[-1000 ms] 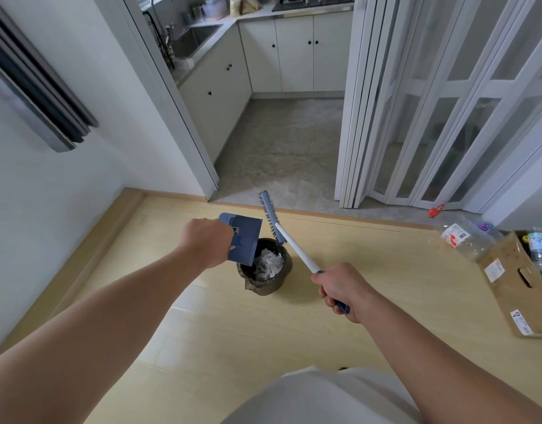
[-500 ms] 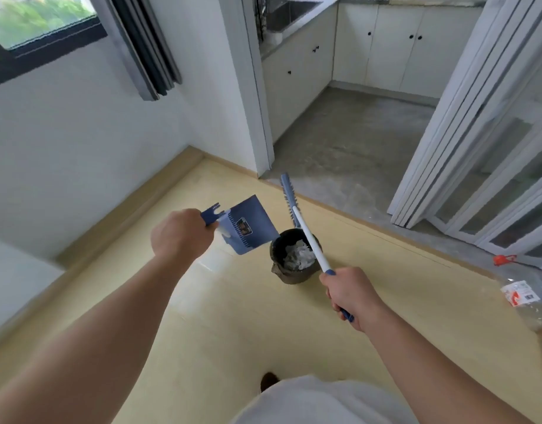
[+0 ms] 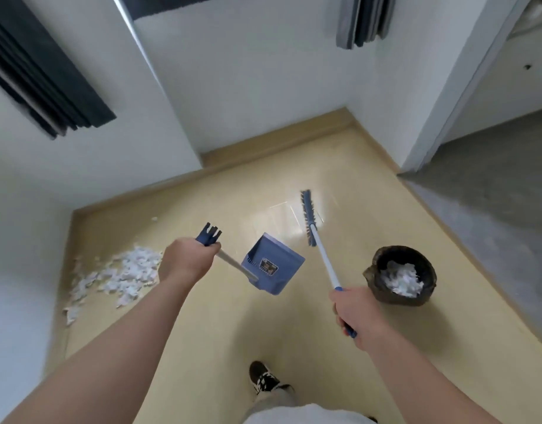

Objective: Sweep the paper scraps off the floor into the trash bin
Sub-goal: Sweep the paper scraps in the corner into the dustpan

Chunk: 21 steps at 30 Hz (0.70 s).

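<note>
— Hands?
— Left hand fisted on the dustpan handle, arm outstretched; right hand grips the broom, pointing forward.
— Scraps?
— Paper scraps piled by the left wall; trash bin right.

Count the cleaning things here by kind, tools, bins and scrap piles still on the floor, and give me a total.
Tools: 2, dustpan and broom
Bins: 1, trash bin
Scrap piles on the floor: 1, paper scraps by the wall
Total: 4
</note>
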Available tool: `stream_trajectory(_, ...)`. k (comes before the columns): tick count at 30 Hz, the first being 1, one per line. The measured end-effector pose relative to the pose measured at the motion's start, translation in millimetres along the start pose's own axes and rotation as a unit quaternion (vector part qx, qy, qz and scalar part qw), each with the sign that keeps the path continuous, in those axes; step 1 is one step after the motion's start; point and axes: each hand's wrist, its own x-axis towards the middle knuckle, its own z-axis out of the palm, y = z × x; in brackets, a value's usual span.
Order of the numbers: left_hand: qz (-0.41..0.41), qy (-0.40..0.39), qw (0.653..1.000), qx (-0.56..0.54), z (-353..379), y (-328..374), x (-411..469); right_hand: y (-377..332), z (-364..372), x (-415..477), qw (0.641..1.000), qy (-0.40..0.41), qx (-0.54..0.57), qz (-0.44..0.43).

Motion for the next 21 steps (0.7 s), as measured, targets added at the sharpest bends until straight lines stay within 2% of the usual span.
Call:
stream_trajectory(4, -0.078, 0.008, 0.997, -0.013, -26, -52, 37, -29, 64, 3, 0.998, -0.043, -0.040, 0.030)
stream_trajectory(11, -0.134, 0.025, 0.990, -0.025, -76, -116, 103, -80, 175, 19, 0.990, -0.085, -0.108, 0.027)
stream_trajectory(21, -0.197, 0.053, 0.977, -0.058, -121, -150, 211, -184, 284, 70, 0.972, -0.127, -0.198, -0.002)
